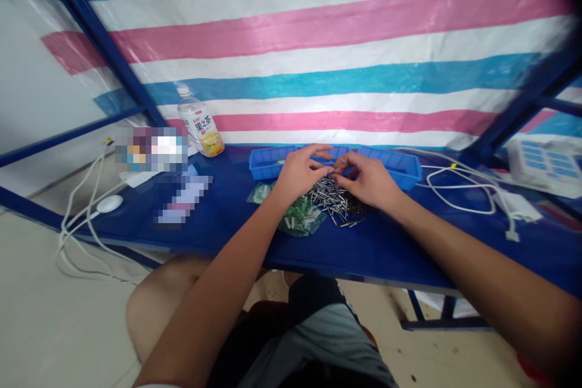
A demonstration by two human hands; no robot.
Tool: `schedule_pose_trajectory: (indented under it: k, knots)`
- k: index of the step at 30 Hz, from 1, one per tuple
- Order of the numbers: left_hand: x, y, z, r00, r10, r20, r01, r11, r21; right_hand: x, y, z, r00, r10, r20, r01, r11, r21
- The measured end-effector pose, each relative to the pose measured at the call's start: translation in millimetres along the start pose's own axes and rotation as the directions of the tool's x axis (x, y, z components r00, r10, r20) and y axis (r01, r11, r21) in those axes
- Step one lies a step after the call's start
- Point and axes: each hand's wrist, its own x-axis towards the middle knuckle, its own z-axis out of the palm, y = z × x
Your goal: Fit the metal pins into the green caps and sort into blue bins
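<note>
My left hand (300, 168) and my right hand (366, 179) meet fingertip to fingertip over a heap of small, thin metal pins (335, 197). Both have thumb and fingers drawn together in a pinch. Whatever sits between the fingertips is too small to make out. Under my left wrist lies a clear bag with green pieces (302, 218) in it, touching the left side of the heap. Behind the hands stand blue plastic bins, a left one (259, 171) and a right one (407, 171); the hands partly cover the middle one.
The blue table (227, 218) has a drink bottle (200, 124) at its back left. White cables (484, 206) with an adapter lie on the right, near a white box with blue squares (541, 163). A white mouse (110, 204) rests at the left. A striped sheet (318, 30) hangs behind.
</note>
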Motion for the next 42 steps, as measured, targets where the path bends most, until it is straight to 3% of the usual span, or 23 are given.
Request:
schedule_pose_trajectory:
  k: [5, 11, 21, 27, 31, 35, 42]
  knots:
    - [-0.1, -0.1, 2.8, 0.999, 0.029, -0.023, -0.028, 0.999, 0.015, 1.2, 2.2, 0.7, 0.997, 0.053, -0.064, -0.05, 0.998, 0.042]
    - [-1.0, -2.5, 2.1, 0.997, 0.063, 0.051, -0.069, 0.989, 0.132, 5.1, 3.0, -3.1, 0.986, 0.155, -0.058, -0.143, 0.975, 0.169]
    - [-0.9, -3.7, 1.4, 0.993, 0.076, 0.088, -0.082, 0.994, 0.075, 6.1, 1.5, -5.4, 0.985, 0.173, -0.018, -0.154, 0.915, 0.374]
    - [1.0, -0.6, -1.0, 0.996, 0.068, 0.066, -0.073, 0.993, 0.088, 6.5, -0.2, -6.2, 0.98, 0.198, -0.026, -0.182, 0.94, 0.288]
    - [2.7, -1.6, -3.6, 0.994, 0.099, 0.052, -0.107, 0.98, 0.166, 6.0, 1.3, -6.3, 0.983, 0.166, -0.077, -0.15, 0.973, 0.175]
    - [3.1, -1.4, -4.1, 0.993, 0.106, 0.051, -0.114, 0.972, 0.207, 4.7, 4.1, -4.1, 0.989, 0.139, -0.054, -0.131, 0.984, 0.121]
    - [-0.1, -0.5, -1.1, 0.998, 0.057, 0.032, -0.058, 0.998, 0.027, 1.3, 0.6, -2.0, 0.998, 0.057, -0.029, -0.054, 0.994, 0.098]
